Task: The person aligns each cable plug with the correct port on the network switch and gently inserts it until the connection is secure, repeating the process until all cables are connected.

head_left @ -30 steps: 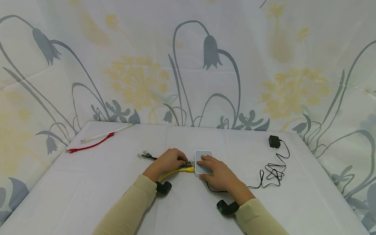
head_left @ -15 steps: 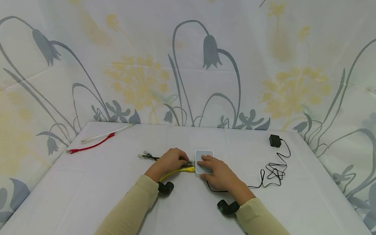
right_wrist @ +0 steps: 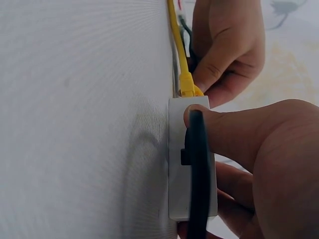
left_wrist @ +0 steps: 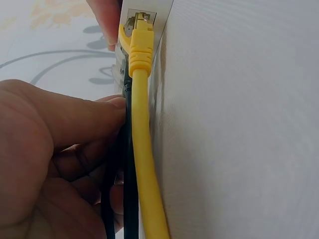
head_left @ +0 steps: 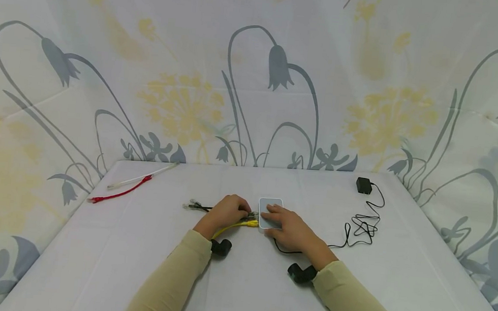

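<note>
White box: lying flat on the white table [head_left: 246, 288], at 3 o'clock from the left hand; long axis running 12 to 6.
Left hand [head_left: 225, 211]: curling nearly closed, pinching 1 or more black cables [left_wrist: 130, 179] just beside the white box [head_left: 271, 202].
Right hand [head_left: 292, 233]: spreading fingers over the box top, thumb pressing its 6 o'clock face; nearer of the 2 hands, touching.
Key relation: black cables running 9 to 3, seemingly lining up with the box's 9 o'clock side; their near ends hiding, can't tell if seated.
Yellow cable [left_wrist: 142, 114]: plug sitting in a port on that side.
Adapter [head_left: 364, 186]: resting at 2 o'clock from box, thin cord [head_left: 364, 220] trailing back to right hand.
Red cable [head_left: 123, 194], pale tube [head_left: 140, 178]: lying toward 9 to 10 o'clock, well apart.
Edges: floral cloth [head_left: 247, 125] rising at 12; table stretching toward 6 between sleeves.
</note>
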### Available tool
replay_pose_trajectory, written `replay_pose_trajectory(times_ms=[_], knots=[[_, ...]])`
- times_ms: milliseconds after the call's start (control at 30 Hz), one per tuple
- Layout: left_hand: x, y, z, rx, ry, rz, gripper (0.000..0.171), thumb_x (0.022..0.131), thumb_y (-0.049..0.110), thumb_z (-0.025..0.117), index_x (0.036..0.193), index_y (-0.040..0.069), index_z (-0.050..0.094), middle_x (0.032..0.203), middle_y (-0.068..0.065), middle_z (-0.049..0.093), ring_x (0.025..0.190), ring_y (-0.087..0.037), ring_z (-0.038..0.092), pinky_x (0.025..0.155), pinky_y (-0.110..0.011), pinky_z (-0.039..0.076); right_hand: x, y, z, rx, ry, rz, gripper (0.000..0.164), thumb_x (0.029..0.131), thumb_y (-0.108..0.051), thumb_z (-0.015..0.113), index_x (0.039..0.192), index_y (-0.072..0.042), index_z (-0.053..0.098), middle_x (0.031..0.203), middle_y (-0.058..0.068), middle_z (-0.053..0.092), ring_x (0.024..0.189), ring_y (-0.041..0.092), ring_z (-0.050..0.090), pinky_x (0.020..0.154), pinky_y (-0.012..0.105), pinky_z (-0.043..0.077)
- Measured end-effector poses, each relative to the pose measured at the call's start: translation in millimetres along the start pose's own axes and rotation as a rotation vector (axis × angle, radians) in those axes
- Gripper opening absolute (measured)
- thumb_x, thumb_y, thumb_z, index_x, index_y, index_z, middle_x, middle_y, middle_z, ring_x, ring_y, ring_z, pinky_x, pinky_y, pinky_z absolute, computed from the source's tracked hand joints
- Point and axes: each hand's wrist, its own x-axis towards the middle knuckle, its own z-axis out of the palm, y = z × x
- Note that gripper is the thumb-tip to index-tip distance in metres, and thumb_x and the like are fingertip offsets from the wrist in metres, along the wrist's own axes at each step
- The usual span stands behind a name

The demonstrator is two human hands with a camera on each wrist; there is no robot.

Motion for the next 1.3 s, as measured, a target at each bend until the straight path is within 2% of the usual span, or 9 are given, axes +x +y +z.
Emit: replay_pose_trajectory(times_ms=[733,1300], knots=[[2.7,3.5,-1.8,-0.003,-0.006,0.029,0.017,0.093,0.010,0.061,0.103,0.009,0.075,0.103,-0.005,0.072,0.102,-0.023,0.065,0.091,-0.039,0.051,0.4,-2.0,-2.0,0.015,-0.015,0.031,0.050,0.093,-0.032,0.065,0.139,-0.018,0.055,0.153,0.008,0.040,0.144,0.031,0.033,0.113,0.052,0.032],[-1.9,6.7,-4.2,-0.032,-0.035,-0.013,0.018,0.095,0.013,0.060,0.107,0.011,0.074,0.108,-0.005,0.071,0.108,-0.024,0.064,0.095,-0.041,0.050,-0.3,-8.1,-3.9,0.007,-0.029,0.054,0.048,0.093,-0.027,0.064,0.138,-0.016,0.056,0.153,0.010,0.040,0.142,0.034,0.034,0.111,0.054,0.032]])
